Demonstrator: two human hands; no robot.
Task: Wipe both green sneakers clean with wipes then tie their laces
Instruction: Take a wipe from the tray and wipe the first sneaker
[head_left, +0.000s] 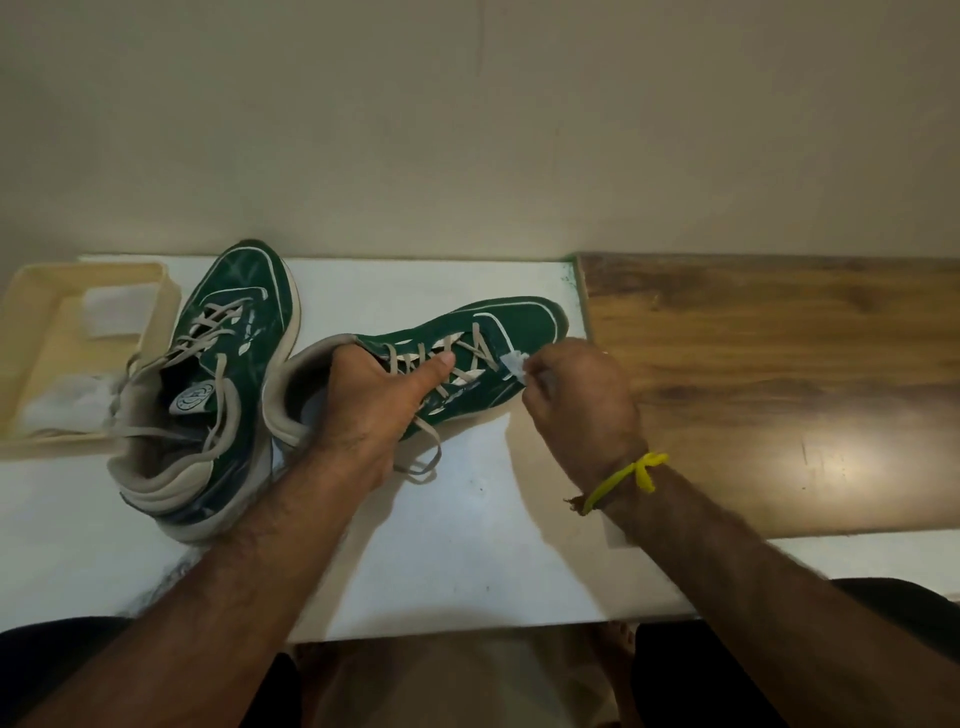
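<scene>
Two green sneakers with beige laces lie on a white board. The right sneaker (514, 325) is tipped on its side, toe toward the far right. My left hand (371, 410) grips it at the collar, thumb laid across the laces. My right hand (576, 400) pinches a small crumpled white wipe (514, 361) against the sneaker's side near the lace eyelets. The left sneaker (234, 332) stands upright at the left, toe pointing away, its laces loose and its upper marked with pale smears.
A cream tray (31, 332) at the far left holds white wipes (111, 309). The white board (467, 545) covers the left part of a wooden table (779, 374). A wall rises right behind. My knees show below the near edge.
</scene>
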